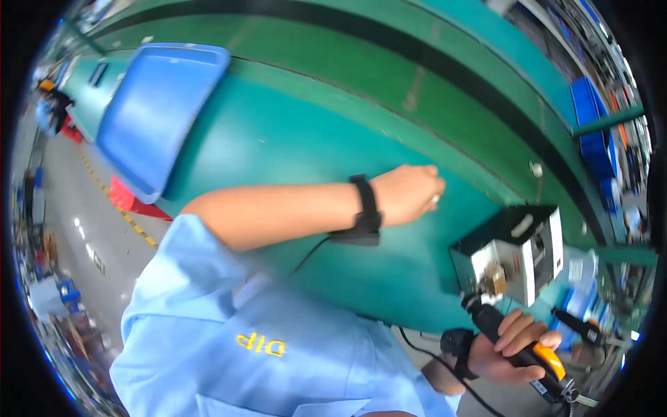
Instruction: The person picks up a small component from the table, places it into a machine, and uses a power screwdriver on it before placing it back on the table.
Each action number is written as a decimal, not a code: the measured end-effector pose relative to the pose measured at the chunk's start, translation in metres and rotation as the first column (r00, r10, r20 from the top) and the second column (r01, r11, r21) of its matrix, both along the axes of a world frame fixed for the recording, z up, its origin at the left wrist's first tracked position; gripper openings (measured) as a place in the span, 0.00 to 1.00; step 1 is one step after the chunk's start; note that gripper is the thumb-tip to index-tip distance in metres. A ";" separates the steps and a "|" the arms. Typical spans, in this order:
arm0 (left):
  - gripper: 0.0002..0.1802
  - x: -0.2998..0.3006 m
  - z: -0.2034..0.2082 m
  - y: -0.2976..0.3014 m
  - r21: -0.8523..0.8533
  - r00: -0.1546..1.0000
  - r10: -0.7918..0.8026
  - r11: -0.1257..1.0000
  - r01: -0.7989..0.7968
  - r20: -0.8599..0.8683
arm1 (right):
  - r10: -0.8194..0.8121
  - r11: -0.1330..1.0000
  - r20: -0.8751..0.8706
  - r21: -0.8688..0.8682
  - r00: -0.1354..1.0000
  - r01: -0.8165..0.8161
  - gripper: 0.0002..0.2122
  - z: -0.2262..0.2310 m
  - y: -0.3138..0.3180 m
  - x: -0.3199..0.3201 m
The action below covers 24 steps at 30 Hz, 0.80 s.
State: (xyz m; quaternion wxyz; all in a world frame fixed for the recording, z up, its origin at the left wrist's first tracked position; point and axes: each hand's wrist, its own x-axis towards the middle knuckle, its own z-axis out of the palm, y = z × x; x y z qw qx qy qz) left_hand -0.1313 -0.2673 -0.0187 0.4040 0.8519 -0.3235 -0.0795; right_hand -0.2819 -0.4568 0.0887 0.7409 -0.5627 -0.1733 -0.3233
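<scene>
My right hand is wrapped round a black and orange electric screwdriver. The screwdriver's front end reaches the open, light-coloured side of a black and white box-shaped device, close to a small brownish block inside it. I cannot tell whether the bit touches anything there. My left hand hovers over the green work surface, its fingers curled closed. A small pale spot shows at the fingertips; what they hold, if anything, is not clear. Black straps circle both wrists, and a cable hangs from the left one.
A blue tray lies at the left end of the bench. A second black tool stands beyond my right hand, beside a blue bin. Along the bench's far side runs a green conveyor with a dark strip. Another person is far left.
</scene>
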 end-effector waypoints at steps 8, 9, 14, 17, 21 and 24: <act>0.26 0.112 0.006 0.026 0.012 0.913 0.399 0.916 -0.402 0.085 | 0.085 0.992 0.028 0.092 0.996 -0.087 0.11 -0.020 0.033 -0.004; 0.29 0.109 0.030 0.050 0.085 0.873 0.452 0.877 -0.472 0.185 | 0.149 0.982 -0.001 0.114 0.989 -0.148 0.10 -0.029 0.024 -0.001; 0.34 0.132 0.091 0.248 0.144 0.499 0.810 0.479 -0.866 0.307 | 0.154 0.952 -0.194 -0.234 0.969 -0.198 0.07 -0.020 0.019 0.005; 0.42 0.138 0.124 0.374 0.181 0.268 0.892 0.215 -0.960 0.363 | 0.208 0.958 -0.183 -0.160 0.961 -0.238 0.08 -0.013 0.031 0.008; 0.47 0.095 0.175 0.508 0.174 -0.061 0.855 -0.174 -0.969 0.516 | 0.224 0.961 -0.169 -0.126 0.960 -0.246 0.08 -0.021 0.034 0.011; 0.54 0.070 0.205 0.548 0.247 -0.185 0.847 -0.343 -0.906 0.498 | 0.198 0.968 -0.155 -0.125 0.968 -0.218 0.09 -0.028 0.044 0.018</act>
